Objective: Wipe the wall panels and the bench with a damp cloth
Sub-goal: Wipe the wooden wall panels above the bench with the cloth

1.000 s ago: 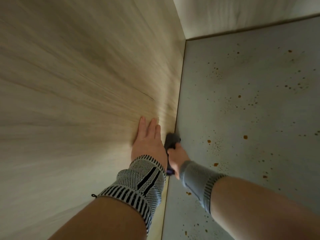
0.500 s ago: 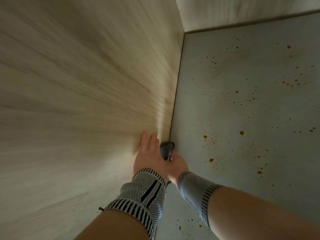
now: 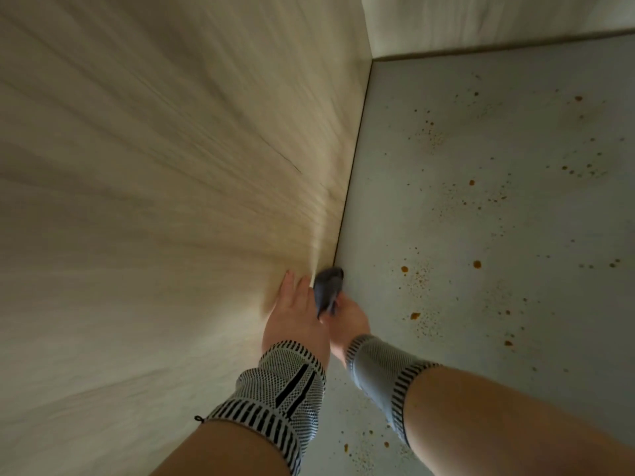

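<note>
Pale wood-grain wall panel fills the left of the frame, meeting a grey speckled floor along a dark seam running down the middle. Left hand lies flat on the panel, fingers straight. Right hand grips a small dark cloth bunched right at the seam, lower centre. Cloth looks soft, light and floppy, so a bunched-up fistful is probably the best hold. No brands or readable writing anywhere.
</note>
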